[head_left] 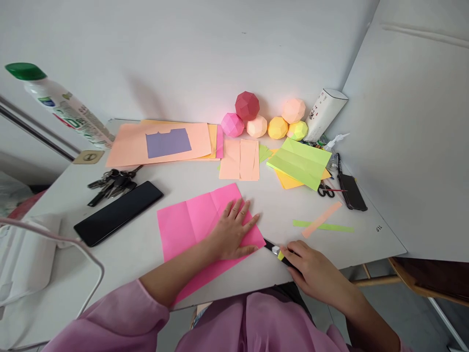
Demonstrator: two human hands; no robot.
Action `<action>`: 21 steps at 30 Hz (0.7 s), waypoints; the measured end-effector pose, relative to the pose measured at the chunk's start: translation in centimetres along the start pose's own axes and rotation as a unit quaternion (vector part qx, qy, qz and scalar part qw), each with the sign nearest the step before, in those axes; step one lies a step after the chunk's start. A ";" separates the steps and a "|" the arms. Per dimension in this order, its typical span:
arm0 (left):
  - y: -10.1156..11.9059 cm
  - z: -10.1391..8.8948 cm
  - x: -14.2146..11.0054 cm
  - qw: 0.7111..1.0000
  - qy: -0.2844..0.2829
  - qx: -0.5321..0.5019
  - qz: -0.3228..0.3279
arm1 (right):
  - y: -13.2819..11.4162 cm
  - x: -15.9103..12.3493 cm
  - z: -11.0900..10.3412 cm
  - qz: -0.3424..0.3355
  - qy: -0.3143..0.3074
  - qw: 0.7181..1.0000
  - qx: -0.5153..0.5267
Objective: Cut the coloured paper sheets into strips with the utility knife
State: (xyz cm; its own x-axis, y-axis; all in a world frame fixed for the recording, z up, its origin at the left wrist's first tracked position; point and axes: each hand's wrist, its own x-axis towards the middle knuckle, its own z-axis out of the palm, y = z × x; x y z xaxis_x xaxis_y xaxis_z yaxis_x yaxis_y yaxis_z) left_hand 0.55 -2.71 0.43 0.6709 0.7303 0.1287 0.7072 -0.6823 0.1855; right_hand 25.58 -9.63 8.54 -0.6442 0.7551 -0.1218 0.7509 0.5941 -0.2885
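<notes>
While the left hand (234, 232) lies flat with its fingers spread, pressing on a pink sheet (198, 220) and gripping nothing, the right hand (311, 269) closes its fingers around the handle of a cutter (275, 250). The blade end reaches the sheet's right corner; whether it sits under the paper or just against it cannot be told.

The pink sheet rests at the near edge of the white table (274, 210), tilted, partly covered by the left forearm. Creases cross it, so the folding looks done, yet no separate pink strip lies beside it: dividing the sheet appears barely begun, if begun at all.

To the right, a peach strip (322, 219) crosses over a green strip (346, 229), apparently offcuts from other sheets. Beyond the pink sheet, peach pieces (230, 159) lie side by side and seem already cut. Near them, a creased green sheet (300, 161) rests on yellow paper (287, 181), and judging by its broad outline it may have cutting left. Scissors (326, 189) lie next to that pile.

Farther left, a purple piece (168, 143) with a notched edge lies on larger peach paper (128, 144). Against the wall, six faceted balls (247, 105) look complete.
</notes>
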 end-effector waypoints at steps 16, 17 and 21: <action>0.2 -0.3 0.1 1.000 -0.018 -0.012 -0.007 | 0.9 -0.1 0.1 0.012 0.000 1.000 0.003; 0.2 -0.3 0.1 1.000 -0.019 -0.013 -0.007 | 0.8 0.3 0.1 0.008 0.000 1.000 -0.001; 0.2 -0.5 0.1 1.000 -0.017 -0.015 -0.006 | 0.7 1.5 -0.1 -0.001 -0.003 1.000 -0.010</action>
State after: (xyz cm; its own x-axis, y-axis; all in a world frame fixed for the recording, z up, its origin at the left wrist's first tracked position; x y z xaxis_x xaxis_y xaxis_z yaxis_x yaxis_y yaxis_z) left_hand 0.62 -2.77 0.91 0.6705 0.7359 0.0942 0.7079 -0.6725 0.2159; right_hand 25.19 -8.06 8.24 -0.6470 0.7520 -0.1258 0.7519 0.6019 -0.2691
